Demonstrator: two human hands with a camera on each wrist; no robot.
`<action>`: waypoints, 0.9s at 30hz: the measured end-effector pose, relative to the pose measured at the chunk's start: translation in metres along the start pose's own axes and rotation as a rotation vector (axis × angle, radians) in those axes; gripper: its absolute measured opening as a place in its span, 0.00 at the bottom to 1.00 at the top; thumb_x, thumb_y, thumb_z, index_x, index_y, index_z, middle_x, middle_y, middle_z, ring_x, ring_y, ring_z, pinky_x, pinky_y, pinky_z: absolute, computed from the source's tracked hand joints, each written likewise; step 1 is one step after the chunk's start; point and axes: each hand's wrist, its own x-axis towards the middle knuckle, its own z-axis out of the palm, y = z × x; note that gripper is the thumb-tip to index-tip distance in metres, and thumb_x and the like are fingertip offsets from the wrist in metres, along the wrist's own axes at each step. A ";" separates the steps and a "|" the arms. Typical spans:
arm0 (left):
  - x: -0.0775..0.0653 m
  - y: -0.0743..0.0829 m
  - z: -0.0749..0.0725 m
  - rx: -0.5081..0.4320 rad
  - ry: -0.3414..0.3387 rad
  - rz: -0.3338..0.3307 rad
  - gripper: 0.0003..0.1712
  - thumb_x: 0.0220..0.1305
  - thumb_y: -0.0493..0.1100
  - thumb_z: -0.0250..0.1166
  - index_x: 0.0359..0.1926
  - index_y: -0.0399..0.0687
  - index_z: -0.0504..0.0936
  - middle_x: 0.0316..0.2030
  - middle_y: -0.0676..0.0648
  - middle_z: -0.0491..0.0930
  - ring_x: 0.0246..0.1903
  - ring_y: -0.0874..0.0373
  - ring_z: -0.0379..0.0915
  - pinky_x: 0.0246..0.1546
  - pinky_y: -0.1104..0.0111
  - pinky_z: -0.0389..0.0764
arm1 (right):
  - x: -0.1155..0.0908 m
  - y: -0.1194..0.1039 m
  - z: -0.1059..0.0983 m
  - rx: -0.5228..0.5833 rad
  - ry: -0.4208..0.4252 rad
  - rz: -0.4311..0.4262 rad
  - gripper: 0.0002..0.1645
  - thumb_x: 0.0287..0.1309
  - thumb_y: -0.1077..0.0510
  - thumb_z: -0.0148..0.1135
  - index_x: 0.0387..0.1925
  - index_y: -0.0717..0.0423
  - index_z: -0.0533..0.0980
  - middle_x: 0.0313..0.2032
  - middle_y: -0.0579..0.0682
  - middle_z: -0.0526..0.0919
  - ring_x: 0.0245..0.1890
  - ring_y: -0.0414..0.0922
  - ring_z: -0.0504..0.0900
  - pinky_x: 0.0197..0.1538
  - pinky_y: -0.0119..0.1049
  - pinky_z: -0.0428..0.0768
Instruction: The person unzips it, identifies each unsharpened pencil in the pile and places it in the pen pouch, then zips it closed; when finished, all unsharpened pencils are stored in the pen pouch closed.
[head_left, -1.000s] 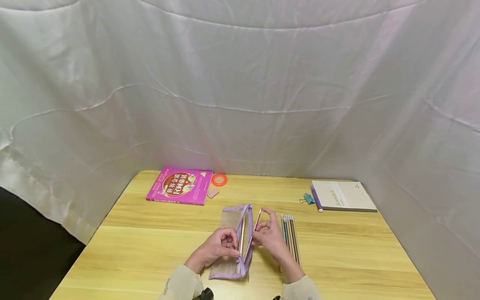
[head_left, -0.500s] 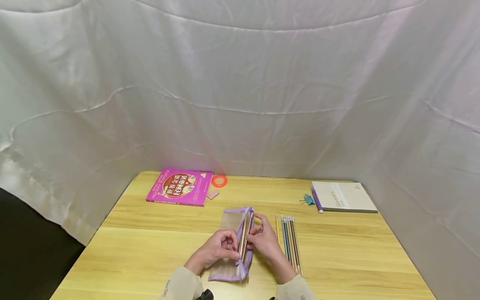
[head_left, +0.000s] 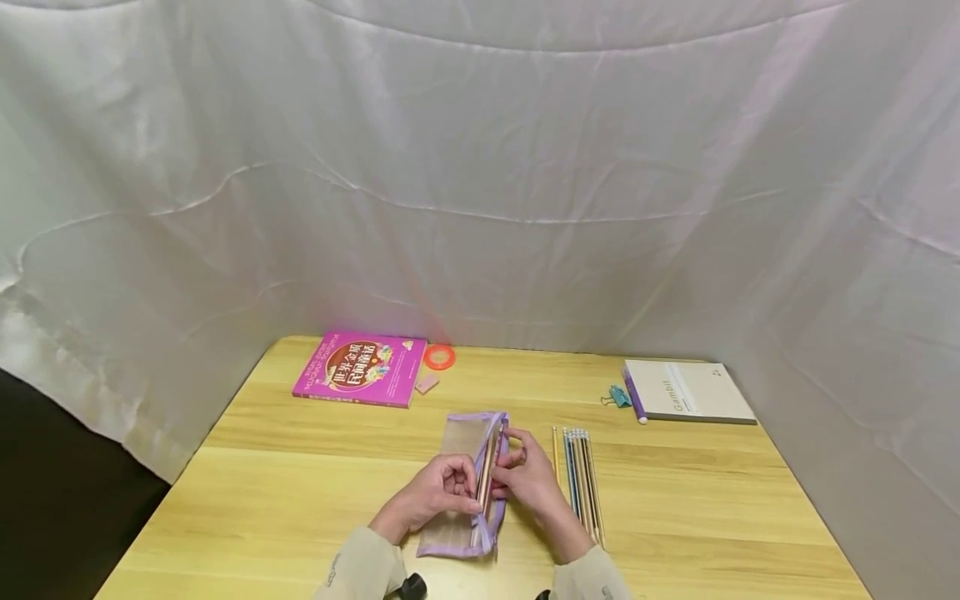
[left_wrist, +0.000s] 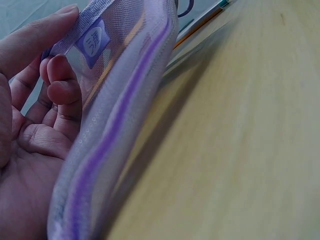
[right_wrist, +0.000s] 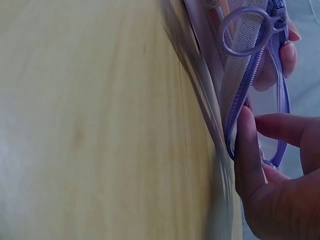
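Note:
A mesh pencil case (head_left: 459,435) with purple trim lies unzipped on the table, several pencils showing in its mouth. My left hand (head_left: 429,493) pinches the zipped edge, beside a small purple tag (left_wrist: 93,42) in the left wrist view. At the opposite side of the mouth is my right hand (head_left: 531,482), its thumb and fingers pinching a reddish pencil (right_wrist: 248,101) inside the opening; most of that pencil is hidden. A ring-shaped zip pull (right_wrist: 225,37) hangs near it. To the right lie a yellow pencil (head_left: 556,454) and a row of several pencils (head_left: 582,471).
On the wooden table (head_left: 712,508), a pink book (head_left: 390,387), an orange tape roll (head_left: 429,357) and a pink eraser (head_left: 427,384) lie at back left. A teal binder clip (head_left: 619,397), purple marker (head_left: 634,397) and notebook (head_left: 708,392) lie at back right. Curtains surround the table.
My right hand has brought the reddish pencil leftward and down from above the case's edge into its mouth. My left hand keeps its hold on the edge.

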 end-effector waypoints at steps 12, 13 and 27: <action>0.000 0.000 0.000 -0.008 0.005 -0.017 0.24 0.55 0.28 0.73 0.37 0.16 0.65 0.32 0.56 0.82 0.31 0.68 0.78 0.34 0.79 0.80 | 0.000 -0.001 0.002 0.018 -0.011 0.018 0.48 0.55 0.76 0.69 0.74 0.65 0.58 0.38 0.60 0.81 0.25 0.45 0.84 0.32 0.44 0.90; 0.001 0.001 0.000 -0.006 0.003 -0.015 0.24 0.55 0.28 0.72 0.37 0.15 0.65 0.32 0.56 0.82 0.31 0.68 0.78 0.34 0.79 0.80 | 0.000 -0.002 0.002 0.020 -0.014 0.018 0.48 0.54 0.76 0.69 0.74 0.65 0.57 0.38 0.60 0.81 0.25 0.45 0.84 0.32 0.44 0.90; 0.001 -0.002 -0.001 -0.020 0.000 -0.002 0.26 0.55 0.29 0.73 0.37 0.15 0.63 0.32 0.56 0.82 0.32 0.68 0.79 0.34 0.79 0.81 | -0.001 -0.005 0.002 0.008 -0.007 0.020 0.47 0.55 0.74 0.70 0.73 0.64 0.59 0.38 0.59 0.82 0.25 0.45 0.84 0.31 0.42 0.89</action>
